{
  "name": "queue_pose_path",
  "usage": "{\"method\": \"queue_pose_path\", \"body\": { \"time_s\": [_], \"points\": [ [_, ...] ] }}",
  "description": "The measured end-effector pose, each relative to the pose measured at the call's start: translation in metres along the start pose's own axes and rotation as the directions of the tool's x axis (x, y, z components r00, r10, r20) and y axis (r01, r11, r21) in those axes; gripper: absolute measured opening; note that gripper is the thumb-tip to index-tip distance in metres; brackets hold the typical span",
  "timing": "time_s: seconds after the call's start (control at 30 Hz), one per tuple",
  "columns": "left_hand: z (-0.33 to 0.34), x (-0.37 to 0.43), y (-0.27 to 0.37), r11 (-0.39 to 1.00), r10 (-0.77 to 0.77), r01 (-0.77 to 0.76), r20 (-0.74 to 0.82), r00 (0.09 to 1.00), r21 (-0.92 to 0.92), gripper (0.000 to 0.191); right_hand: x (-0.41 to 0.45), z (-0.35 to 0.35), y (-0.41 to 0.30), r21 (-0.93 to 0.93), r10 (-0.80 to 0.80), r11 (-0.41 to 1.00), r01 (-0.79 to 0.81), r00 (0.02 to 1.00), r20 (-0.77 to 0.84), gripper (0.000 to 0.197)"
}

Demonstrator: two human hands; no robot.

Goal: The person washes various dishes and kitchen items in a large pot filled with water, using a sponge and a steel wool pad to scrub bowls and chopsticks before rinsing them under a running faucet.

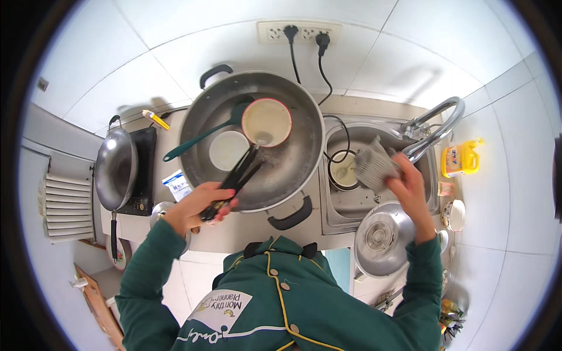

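Note:
My left hand (206, 202) grips a bundle of black-handled utensils (237, 177) slanting over a large two-handled metal pan (281, 180). Their far ends reach a red-rimmed bowl (267, 118) inside the pan; a rounded, blurred tip shows at its lower edge. Beside that bowl lie a small white bowl (228, 150) and a dark green spatula or spoon (202, 137), its handle crossing the pan's rim. In my right hand (410, 184) is a grey striped cloth (376, 166), blurred, above the steel sink (347, 206). Partly behind the cloth, a dark-rimmed round vessel (342, 170) stands in the sink.
A chrome faucet (434, 127) arches over the sink's right side. A metal basin (381, 239) overlaps the sink's front edge. A yellow detergent bottle (461, 159) stands at right. At left, a wok (116, 169) sits on a black cooktop (145, 175). Black cords (325, 74) hang from the wall sockets.

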State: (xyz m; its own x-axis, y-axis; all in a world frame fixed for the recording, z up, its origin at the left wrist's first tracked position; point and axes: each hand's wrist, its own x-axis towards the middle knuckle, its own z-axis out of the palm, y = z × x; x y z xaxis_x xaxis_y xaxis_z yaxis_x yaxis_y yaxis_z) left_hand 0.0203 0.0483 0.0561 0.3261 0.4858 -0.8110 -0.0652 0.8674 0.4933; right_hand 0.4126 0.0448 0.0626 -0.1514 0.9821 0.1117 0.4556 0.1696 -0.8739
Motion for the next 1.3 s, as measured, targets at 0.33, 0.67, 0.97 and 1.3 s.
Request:
{"method": "queue_pose_path", "body": {
  "time_s": [0.33, 0.67, 0.97, 1.3],
  "points": [
    [-0.009, 0.068, -0.026, 0.957, 0.241, -0.224, 0.078, 0.967, -0.185, 0.005, 0.078, 0.214, -0.017, -0.768, 0.427, 0.590, 0.249, 0.712, 0.558, 0.060],
    [-0.025, 0.078, -0.026, 0.938, 0.326, -0.323, 0.003, 0.945, -0.129, 0.006, 0.099, 0.219, -0.009, -0.287, 0.573, 0.819, -0.497, 0.735, 0.361, 0.064],
    [0.002, 0.046, -0.037, 0.950, 0.253, -0.218, 0.143, 0.957, -0.224, 0.007, 0.064, 0.204, -0.044, 0.491, 0.294, 0.541, -0.683, 0.701, 0.650, 0.060],
    [0.010, 0.024, -0.029, 0.961, 0.223, -0.250, 0.205, 0.953, 0.117, 0.015, 0.081, 0.232, -0.033, 0.602, 0.487, 0.493, -0.628, 0.772, 0.407, 0.059]
  ]
}}
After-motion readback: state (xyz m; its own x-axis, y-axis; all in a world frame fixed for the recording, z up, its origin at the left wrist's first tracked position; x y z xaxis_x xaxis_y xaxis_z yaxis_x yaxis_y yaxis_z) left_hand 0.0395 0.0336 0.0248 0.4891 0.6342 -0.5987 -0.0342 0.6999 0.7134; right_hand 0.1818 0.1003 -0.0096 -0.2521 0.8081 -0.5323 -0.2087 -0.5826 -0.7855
